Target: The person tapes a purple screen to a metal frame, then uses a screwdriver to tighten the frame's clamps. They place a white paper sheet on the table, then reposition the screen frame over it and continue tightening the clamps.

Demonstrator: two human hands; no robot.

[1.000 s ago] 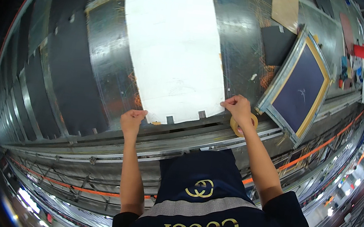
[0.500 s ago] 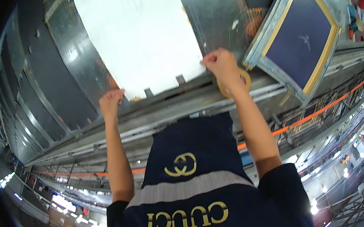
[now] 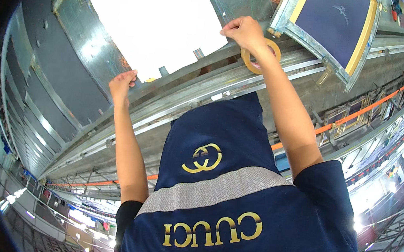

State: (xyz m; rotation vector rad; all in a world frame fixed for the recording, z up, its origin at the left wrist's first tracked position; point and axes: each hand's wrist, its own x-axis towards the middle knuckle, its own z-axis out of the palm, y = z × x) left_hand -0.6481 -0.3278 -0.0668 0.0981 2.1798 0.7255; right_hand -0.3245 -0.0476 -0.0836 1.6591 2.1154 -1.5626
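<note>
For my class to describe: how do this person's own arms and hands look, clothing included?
The left hand and right hand are bare, with no gloves or watches visible. Short, dark fabric sleeves leave the forearms uncovered. They belong to a navy-blue fabric top with a grey patterned band and gold-coloured markings.

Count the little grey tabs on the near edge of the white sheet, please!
2. The first grey tab is nearer the left hand; the second grey tab is nearer the right hand. Others could be hidden behind the fingers.
</note>
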